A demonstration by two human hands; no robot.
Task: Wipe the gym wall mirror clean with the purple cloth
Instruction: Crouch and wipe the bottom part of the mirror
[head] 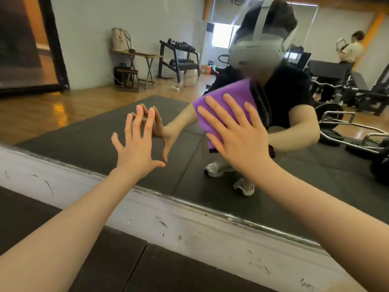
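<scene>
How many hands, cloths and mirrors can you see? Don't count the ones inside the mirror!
Hands: 2, the left hand with fingers spread on the glass and the right hand pressing flat on the cloth
Cloths: 1, the purple cloth
Mirrors: 1, the mirror
Total: 4

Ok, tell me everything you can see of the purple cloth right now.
The purple cloth is a plain, soft-looking fabric, apparently microfibre, folded into a rough rectangular pad. It lies flat against the mirror, low on the glass above the bottom frame. The right hand presses it with straight, spread fingers, covering its lower right part. Its top and left edges show, and a corner hangs below the palm. The left hand does not touch it.
</scene>
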